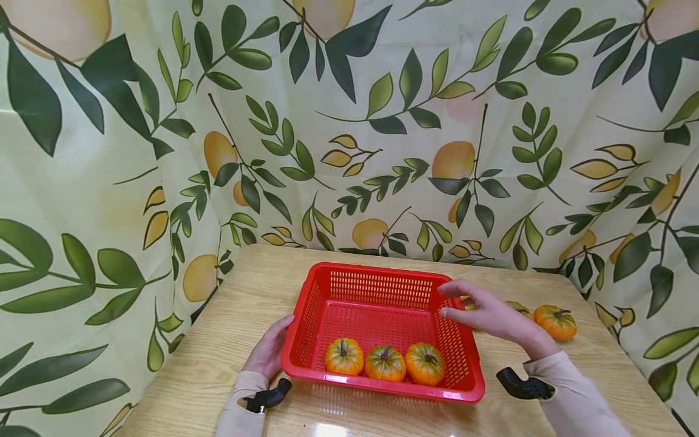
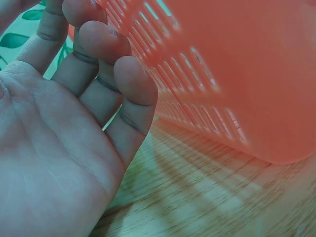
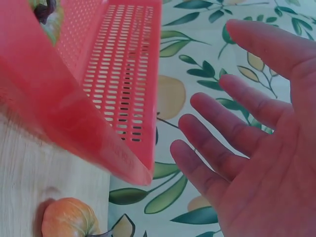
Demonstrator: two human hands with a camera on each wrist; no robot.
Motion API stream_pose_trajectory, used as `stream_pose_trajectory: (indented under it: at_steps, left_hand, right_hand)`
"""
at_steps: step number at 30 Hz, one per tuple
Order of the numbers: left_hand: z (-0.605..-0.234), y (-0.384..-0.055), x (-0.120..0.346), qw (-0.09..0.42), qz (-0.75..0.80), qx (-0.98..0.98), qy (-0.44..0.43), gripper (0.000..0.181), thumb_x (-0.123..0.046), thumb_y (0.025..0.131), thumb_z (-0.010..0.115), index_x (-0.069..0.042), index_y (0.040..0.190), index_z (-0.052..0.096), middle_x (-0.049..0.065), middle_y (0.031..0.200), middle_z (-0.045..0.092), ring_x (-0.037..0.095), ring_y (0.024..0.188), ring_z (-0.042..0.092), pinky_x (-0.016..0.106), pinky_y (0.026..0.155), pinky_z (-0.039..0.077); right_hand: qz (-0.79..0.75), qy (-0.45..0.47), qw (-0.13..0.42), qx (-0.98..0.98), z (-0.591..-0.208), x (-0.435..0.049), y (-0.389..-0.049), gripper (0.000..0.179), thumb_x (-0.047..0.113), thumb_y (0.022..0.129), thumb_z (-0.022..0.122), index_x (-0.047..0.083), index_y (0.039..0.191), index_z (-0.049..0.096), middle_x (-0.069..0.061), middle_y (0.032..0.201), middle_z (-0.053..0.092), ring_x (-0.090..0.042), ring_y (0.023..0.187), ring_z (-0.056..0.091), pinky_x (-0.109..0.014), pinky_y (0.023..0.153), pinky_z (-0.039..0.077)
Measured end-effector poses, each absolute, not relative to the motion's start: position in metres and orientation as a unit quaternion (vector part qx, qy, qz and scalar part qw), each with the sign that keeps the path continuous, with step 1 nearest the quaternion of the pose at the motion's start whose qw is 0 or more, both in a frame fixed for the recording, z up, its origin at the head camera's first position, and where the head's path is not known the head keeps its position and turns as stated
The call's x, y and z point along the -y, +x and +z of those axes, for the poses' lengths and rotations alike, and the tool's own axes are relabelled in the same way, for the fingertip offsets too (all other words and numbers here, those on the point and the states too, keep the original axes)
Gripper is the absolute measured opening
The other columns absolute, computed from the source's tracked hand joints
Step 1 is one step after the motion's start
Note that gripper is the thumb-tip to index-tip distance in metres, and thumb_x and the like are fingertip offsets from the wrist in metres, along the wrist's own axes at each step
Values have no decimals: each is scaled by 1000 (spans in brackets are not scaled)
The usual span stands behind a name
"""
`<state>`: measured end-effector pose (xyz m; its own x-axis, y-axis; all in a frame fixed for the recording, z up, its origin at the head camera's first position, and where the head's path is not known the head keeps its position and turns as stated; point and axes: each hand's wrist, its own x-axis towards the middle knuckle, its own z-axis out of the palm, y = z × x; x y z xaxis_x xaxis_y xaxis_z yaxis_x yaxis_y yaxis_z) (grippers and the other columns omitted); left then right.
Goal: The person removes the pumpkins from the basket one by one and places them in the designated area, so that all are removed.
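A red plastic basket [image 1: 382, 381] with slotted walls sits on the wooden table. Three small orange-green pumpkins [image 1: 384, 363] line its near side. By the left end of the basket is my left hand [image 1: 269, 349], its fingertips right at the rim. The left wrist view shows its fingers [image 2: 133, 81] loosely bent beside the slotted wall, with nothing in the palm. My right hand [image 1: 494, 312] hovers at the far right corner of the basket, fingers spread and thumb apart. In the right wrist view its palm faces the basket and holds nothing.
Right of the basket, an orange pumpkin [image 1: 555, 322] stands on the table [image 1: 235, 303]. Another pumpkin [image 1: 519, 309] next to it is partly hidden by my right hand. A leaf-and-fruit printed cloth [image 1: 382, 152] hangs behind the table and along its sides.
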<state>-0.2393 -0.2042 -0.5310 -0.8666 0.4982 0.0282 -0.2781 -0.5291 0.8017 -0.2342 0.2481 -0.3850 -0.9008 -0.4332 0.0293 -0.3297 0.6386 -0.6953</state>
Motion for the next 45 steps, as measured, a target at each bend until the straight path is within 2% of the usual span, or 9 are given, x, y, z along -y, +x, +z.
stream_pose_trajectory:
  at_steps: [3,8,23,29,38,45]
  left_hand:
    - [-530,-238,205,224,866,-429,126,34,-31,110,35,-21,121,65,-8,114,73,8,107,68,28,97,56]
    - [-530,-238,204,223,866,-431,118,33,-31,110,36,-22,120,66,-8,114,73,8,107,68,27,97,56]
    - [-530,-239,204,222,865,-437,103,30,-33,109,39,-22,122,64,-8,115,72,8,108,68,28,98,56]
    - [-531,-238,205,222,864,-440,100,30,-33,109,39,-22,122,64,-9,115,72,8,108,68,28,98,56]
    - [-531,-240,206,224,866,-434,110,31,-33,109,38,-22,122,64,-9,115,73,8,108,68,28,98,56]
    - [-531,-240,205,229,866,-432,107,32,-33,110,37,-23,120,65,-9,114,73,7,107,68,26,97,55]
  right_hand:
    - [-341,-229,59,-910,-389,-243,-236,48,34,93,73,11,132,59,-12,131,64,-37,120,57,-48,94,53]
    - [-336,-228,85,-910,-393,-235,-237,49,34,91,74,12,132,59,-10,130,64,-38,122,56,-57,98,52]
    - [-292,-234,168,-912,-403,-220,-236,57,39,87,78,12,133,58,-12,131,61,-36,120,57,-56,96,55]
    - [-291,-230,190,-909,-404,-215,-235,60,37,84,81,14,134,58,-17,137,58,-39,124,55,-62,99,52]
    - [-278,-228,216,-908,-405,-209,-237,58,38,84,81,17,133,59,-14,137,61,-37,126,55,-62,101,50]
    - [-246,-227,256,-907,-404,-204,-238,62,37,83,82,13,136,58,-13,139,59,-36,128,53,-63,105,47]
